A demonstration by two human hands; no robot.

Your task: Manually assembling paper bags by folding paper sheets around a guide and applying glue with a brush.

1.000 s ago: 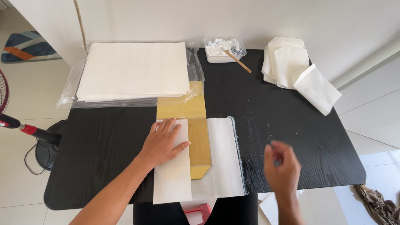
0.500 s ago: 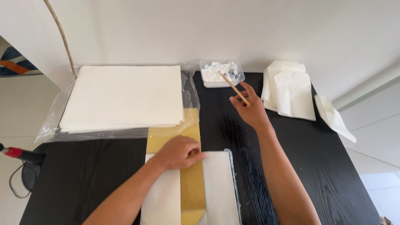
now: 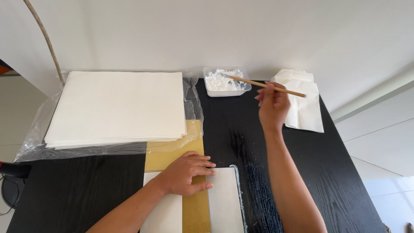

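My left hand (image 3: 186, 171) lies flat on a folded white sheet (image 3: 222, 198) with a gold strip (image 3: 196, 211) down its middle, near the table's front edge. My right hand (image 3: 272, 105) is raised at the back of the table and grips a thin wooden stick (image 3: 268, 86). The stick's tip reaches into a clear plastic tub (image 3: 226, 80) of white paste by the wall. A gold sheet (image 3: 166, 157) shows under the folded paper.
A thick stack of white paper (image 3: 118, 105) lies on a clear plastic bag at the back left. Folded white sheets (image 3: 302, 103) rest at the back right. The black table (image 3: 336, 172) has a damp smear right of the folded sheet.
My right hand went from the front right to the tub, took up the stick and now holds it with its tip in the paste. My left hand stayed on the folded sheet.
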